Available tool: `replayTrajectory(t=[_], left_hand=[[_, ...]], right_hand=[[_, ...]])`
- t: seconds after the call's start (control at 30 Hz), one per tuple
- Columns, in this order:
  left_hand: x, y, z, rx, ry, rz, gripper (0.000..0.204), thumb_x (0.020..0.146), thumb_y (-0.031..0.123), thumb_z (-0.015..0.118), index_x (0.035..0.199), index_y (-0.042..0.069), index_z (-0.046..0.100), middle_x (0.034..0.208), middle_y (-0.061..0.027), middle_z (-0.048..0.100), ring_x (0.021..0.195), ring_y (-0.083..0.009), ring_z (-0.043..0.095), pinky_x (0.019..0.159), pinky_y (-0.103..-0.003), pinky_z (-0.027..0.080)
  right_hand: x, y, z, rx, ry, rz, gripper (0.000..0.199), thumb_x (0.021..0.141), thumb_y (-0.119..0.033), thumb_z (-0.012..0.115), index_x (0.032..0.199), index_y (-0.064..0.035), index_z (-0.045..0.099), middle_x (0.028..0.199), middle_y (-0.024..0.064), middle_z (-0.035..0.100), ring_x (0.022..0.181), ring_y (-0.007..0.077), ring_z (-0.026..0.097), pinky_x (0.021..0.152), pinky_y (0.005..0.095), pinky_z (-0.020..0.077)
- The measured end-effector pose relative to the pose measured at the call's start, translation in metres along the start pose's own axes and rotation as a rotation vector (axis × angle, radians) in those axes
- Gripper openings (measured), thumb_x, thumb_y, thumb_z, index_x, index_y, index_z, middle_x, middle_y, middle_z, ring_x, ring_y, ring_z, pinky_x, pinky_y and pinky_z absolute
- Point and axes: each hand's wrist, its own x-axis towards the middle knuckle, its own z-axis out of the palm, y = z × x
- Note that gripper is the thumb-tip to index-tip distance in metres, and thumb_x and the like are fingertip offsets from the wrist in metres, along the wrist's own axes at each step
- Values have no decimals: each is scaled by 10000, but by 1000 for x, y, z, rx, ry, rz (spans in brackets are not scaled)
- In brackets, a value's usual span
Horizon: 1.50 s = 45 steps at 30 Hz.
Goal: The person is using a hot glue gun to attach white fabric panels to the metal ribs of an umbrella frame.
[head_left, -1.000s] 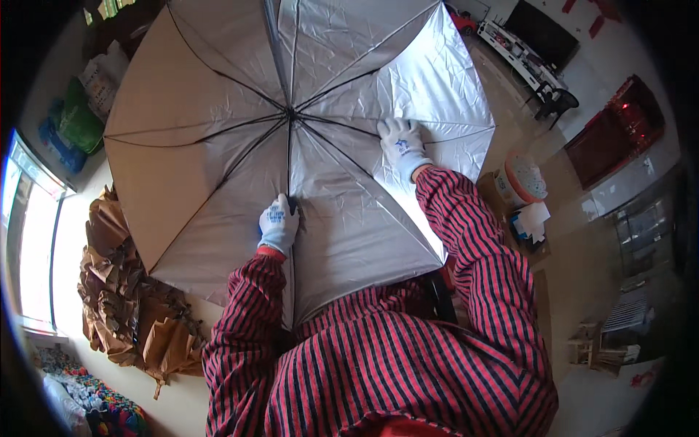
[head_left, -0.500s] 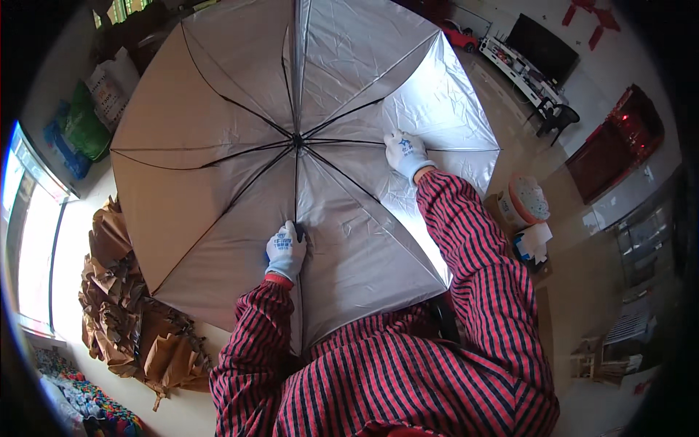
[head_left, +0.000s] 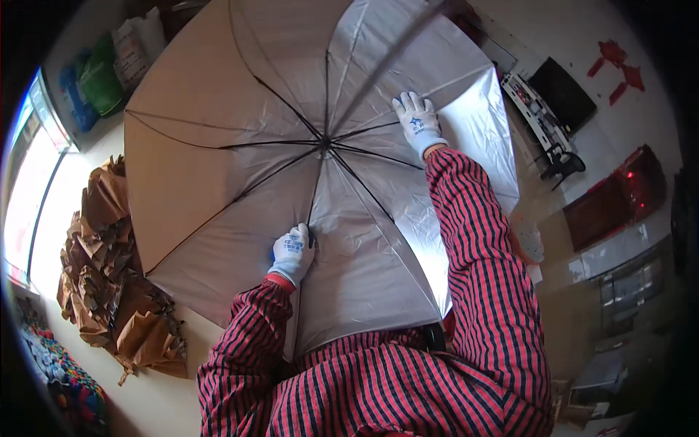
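Note:
A large open umbrella [head_left: 218, 175] with a silver-grey inner lining spreads before me, its inside facing me. Black ribs fan out from the hub [head_left: 325, 144]. My left hand [head_left: 293, 251], in a white knit glove with blue on the palm side, is closed around the near rib below the hub; its fingertips are partly hidden. My right hand [head_left: 419, 122], gloved alike, lies with fingers spread on the lining at the right, over a rib. A blurred grey shaft [head_left: 393, 62] runs from the hub toward the upper right.
Crumpled brown paper [head_left: 109, 269] lies on the floor at the left. Filled sacks [head_left: 102, 80] stand at the far left. A white TV stand [head_left: 535, 109] with a dark television [head_left: 561, 95] is at the far right, near a red door [head_left: 619, 189]. Colourful fabric [head_left: 65, 371] is at the lower left.
The umbrella has turned and its hub has moved right. My right hand has gone from a closed grip on a rib to spread fingers farther up. My left hand keeps its grip.

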Motion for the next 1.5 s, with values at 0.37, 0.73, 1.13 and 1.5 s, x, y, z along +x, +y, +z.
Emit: replayTrajectory(t=[0.37,0.73,1.13,1.5], left_hand=[[7,-8,-1,-43,-43,-10,189,834,209,508,955,63,500,875,-170,622,758,-338,643,656,-440,522],[6,-2,-13,-99,-16,-93,228,821,265,543,943,74,520,857,-178,626,743,-362,626,664,-460,506],[-3,1,13,-135,120,-39,199,849,262,552,873,66,580,874,-153,642,808,-318,625,697,-405,493],[-2,6,16,95,186,58,309,789,268,622,963,18,568,912,-191,644,851,-368,621,741,-445,480]], right_hand=[[67,-3,-3,25,-491,-40,264,857,-151,521,1117,-123,560,1131,67,595,1123,262,530,952,471,379],[27,-21,17,314,11,120,340,786,-147,563,1115,-64,563,1147,189,573,1056,346,560,914,431,449],[-217,-35,-85,969,334,360,399,813,-34,576,1207,-21,513,1204,187,551,1106,335,544,944,376,435],[-543,119,-43,759,-62,1075,236,843,-203,605,972,-8,633,765,92,622,667,166,573,642,302,468]])
